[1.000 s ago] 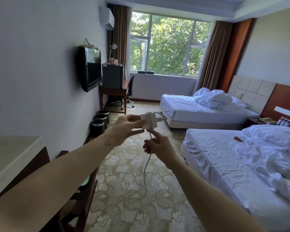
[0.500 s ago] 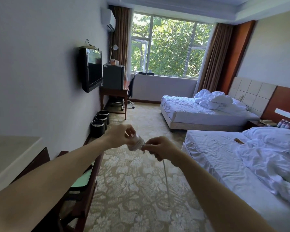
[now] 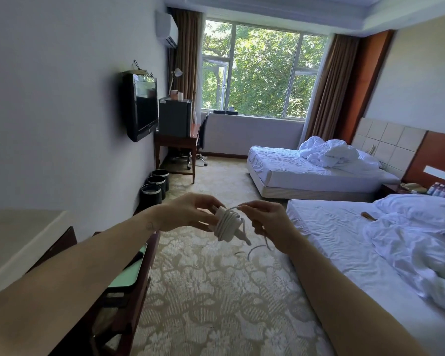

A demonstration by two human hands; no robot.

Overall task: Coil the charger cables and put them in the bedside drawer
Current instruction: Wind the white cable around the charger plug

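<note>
the left hand (image 3: 188, 211) grips the coiled white charger cable (image 3: 228, 224) in mid-air, left of the near bed (image 3: 344, 242), while the right hand (image 3: 266, 218) pinches its loose tail; slack there could let the wraps spring undone.

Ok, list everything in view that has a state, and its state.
Charger cable: mostly coiled, tail hanging loose.
Left hand: holds the coiled part.
Right hand: pinches the free strand.
TV: screen dark.
Curtains: drawn open.
Near bed: unmade.
Far bed: unmade.
</note>
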